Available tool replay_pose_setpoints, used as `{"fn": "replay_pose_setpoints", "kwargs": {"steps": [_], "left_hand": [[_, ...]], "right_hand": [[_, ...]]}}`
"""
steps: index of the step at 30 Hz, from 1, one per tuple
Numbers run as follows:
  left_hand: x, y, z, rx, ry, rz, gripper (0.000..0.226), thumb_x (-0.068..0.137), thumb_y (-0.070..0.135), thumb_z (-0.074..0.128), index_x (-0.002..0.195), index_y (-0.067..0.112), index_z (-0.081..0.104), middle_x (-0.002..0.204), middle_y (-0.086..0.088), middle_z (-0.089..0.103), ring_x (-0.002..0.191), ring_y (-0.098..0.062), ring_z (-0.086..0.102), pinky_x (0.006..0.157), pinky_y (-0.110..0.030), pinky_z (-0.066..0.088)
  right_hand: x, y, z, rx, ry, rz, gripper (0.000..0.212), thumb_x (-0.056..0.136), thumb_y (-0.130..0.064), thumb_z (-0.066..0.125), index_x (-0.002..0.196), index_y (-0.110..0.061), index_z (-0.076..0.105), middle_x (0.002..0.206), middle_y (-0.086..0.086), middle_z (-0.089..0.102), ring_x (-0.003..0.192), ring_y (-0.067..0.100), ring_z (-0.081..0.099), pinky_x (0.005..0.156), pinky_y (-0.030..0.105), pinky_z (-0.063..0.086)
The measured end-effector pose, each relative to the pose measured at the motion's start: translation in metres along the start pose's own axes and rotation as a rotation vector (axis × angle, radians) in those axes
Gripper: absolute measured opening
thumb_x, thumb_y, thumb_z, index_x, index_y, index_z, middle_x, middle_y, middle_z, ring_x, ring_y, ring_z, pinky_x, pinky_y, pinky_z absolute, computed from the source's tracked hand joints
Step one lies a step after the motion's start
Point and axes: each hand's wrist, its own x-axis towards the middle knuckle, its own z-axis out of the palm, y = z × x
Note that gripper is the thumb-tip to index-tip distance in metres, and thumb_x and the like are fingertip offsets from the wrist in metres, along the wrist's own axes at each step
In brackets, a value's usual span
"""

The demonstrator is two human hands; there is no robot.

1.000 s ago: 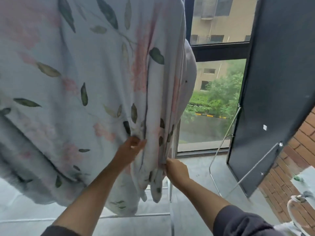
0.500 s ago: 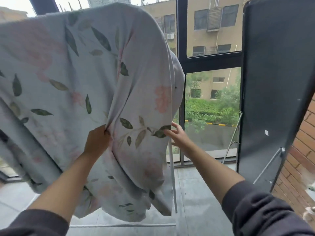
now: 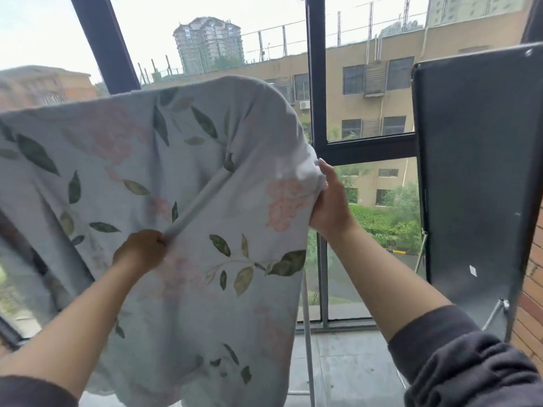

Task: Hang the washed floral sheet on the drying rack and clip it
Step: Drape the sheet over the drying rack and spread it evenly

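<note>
Sheet [image 3: 205,304], pale with green leaves and faded pink blooms, hangs draped over the top of the rack [image 3: 307,333] and fills the left and middle of the view. Its upper edge curves over what it hangs on, and that top part of the rack is hidden under the cloth. Only a thin white upright shows, below the sheet's right edge.

The left hand [image 3: 140,254] is curled into the front of the cloth and pinches a bunch of it. From that pinch a tight fold [image 3: 199,198] runs up and to the right across the fabric. The right hand [image 3: 330,210] is higher, at the sheet's right edge, with its fingers wrapped round the gathered cloth and one fingertip showing above the bunch. Both forearms are bare and reach up from dark sleeves [image 3: 470,365].

The sheet's lower hem hangs loose above the grey floor [image 3: 352,371]. A black window frame [image 3: 316,83] stands behind the rack. Just right of the right hand is a dark panel [image 3: 476,186], apart from the sheet. A brick wall [image 3: 530,301] shows at the far right edge. Through the glass are tan buildings [image 3: 367,92] and green shrubs [image 3: 382,224].
</note>
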Motion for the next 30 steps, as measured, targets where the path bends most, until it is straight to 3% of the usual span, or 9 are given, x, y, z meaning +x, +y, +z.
{"fn": "replay_pose_setpoints", "kwargs": {"steps": [3, 6, 9, 13, 15, 19, 22, 26, 30], "left_hand": [[0.010, 0.022, -0.021, 0.060, -0.044, 0.041, 0.024, 0.093, 0.022, 0.041, 0.098, 0.014, 0.063, 0.102, -0.010, 0.065, 0.086, -0.027, 0.057, 0.074, -0.029, 0.045], [0.015, 0.068, -0.051, -0.135, 0.064, 0.114, 0.021, 0.092, 0.020, 0.044, 0.095, 0.011, 0.063, 0.104, -0.013, 0.065, 0.094, -0.031, 0.060, 0.079, -0.031, 0.048], [0.019, 0.115, -0.091, -0.308, 0.329, 0.331, 0.024, 0.087, 0.033, 0.051, 0.105, 0.018, 0.054, 0.107, -0.006, 0.059, 0.095, -0.027, 0.056, 0.081, -0.038, 0.049], [0.026, 0.155, -0.136, -0.220, 0.717, 0.436, 0.041, 0.090, 0.031, 0.055, 0.126, 0.016, 0.044, 0.124, -0.010, 0.042, 0.115, -0.030, 0.042, 0.093, -0.048, 0.038], [0.039, 0.157, -0.146, -0.197, 0.813, 0.452, 0.031, 0.092, 0.026, 0.054, 0.121, 0.016, 0.051, 0.122, -0.009, 0.046, 0.115, -0.030, 0.043, 0.096, -0.048, 0.035], [0.060, 0.137, -0.159, -0.316, 0.939, 0.514, 0.010, 0.091, 0.012, 0.055, 0.088, 0.010, 0.065, 0.094, -0.008, 0.063, 0.091, -0.030, 0.058, 0.077, -0.042, 0.046], [0.072, 0.110, -0.164, -0.235, 0.909, 0.480, 0.008, 0.088, 0.014, 0.061, 0.084, 0.008, 0.065, 0.090, -0.010, 0.063, 0.085, -0.032, 0.060, 0.074, -0.042, 0.048], [0.093, 0.064, -0.157, -0.161, 0.809, 0.381, 0.013, 0.090, 0.011, 0.051, 0.102, 0.008, 0.055, 0.108, -0.013, 0.057, 0.098, -0.034, 0.054, 0.086, -0.048, 0.042], [0.103, 0.031, -0.150, -0.191, 0.758, 0.390, 0.034, 0.087, 0.012, 0.053, 0.120, 0.010, 0.045, 0.122, -0.010, 0.053, 0.109, -0.032, 0.051, 0.094, -0.049, 0.040]], "right_hand": [[0.010, -0.042, 0.023, -0.194, -0.043, -0.119, 0.055, 0.097, -0.040, 0.027, 0.134, -0.005, 0.047, 0.113, 0.019, 0.060, 0.101, 0.033, 0.059, 0.088, 0.045, 0.049], [0.022, -0.073, 0.046, -0.341, -0.025, -0.144, 0.050, 0.095, -0.041, 0.036, 0.119, -0.003, 0.057, 0.094, 0.013, 0.063, 0.083, 0.026, 0.062, 0.075, 0.033, 0.054], [0.033, -0.089, 0.062, -0.482, 0.021, -0.137, 0.044, 0.093, -0.042, 0.044, 0.110, -0.005, 0.061, 0.082, 0.008, 0.062, 0.071, 0.020, 0.061, 0.067, 0.027, 0.053], [0.050, -0.100, 0.068, -0.553, 0.166, -0.156, 0.037, 0.093, -0.040, 0.046, 0.099, -0.007, 0.061, 0.074, 0.005, 0.062, 0.063, 0.017, 0.060, 0.059, 0.024, 0.052], [0.057, -0.102, 0.073, -0.561, 0.245, -0.140, 0.036, 0.092, -0.038, 0.050, 0.101, -0.006, 0.062, 0.073, 0.006, 0.061, 0.062, 0.019, 0.060, 0.056, 0.024, 0.051], [0.068, -0.101, 0.089, -0.719, 0.312, -0.223, 0.023, 0.092, -0.028, 0.056, 0.097, -0.008, 0.067, 0.073, 0.006, 0.066, 0.060, 0.015, 0.064, 0.051, 0.020, 0.051], [0.078, -0.089, 0.099, -0.908, 0.247, -0.248, 0.015, 0.093, -0.020, 0.054, 0.087, -0.009, 0.063, 0.079, 0.010, 0.065, 0.070, 0.019, 0.063, 0.067, 0.031, 0.055], [0.093, -0.067, 0.120, -1.831, 0.267, -0.102, 0.023, 0.090, -0.030, 0.052, 0.072, -0.015, 0.052, 0.080, 0.002, 0.059, 0.072, 0.016, 0.055, 0.070, 0.030, 0.045], [0.106, -0.034, 0.172, -2.685, 0.328, 0.209, 0.035, 0.094, -0.032, 0.039, 0.118, -0.015, 0.058, 0.121, 0.008, 0.059, 0.109, 0.030, 0.057, 0.076, 0.033, 0.043]]}}
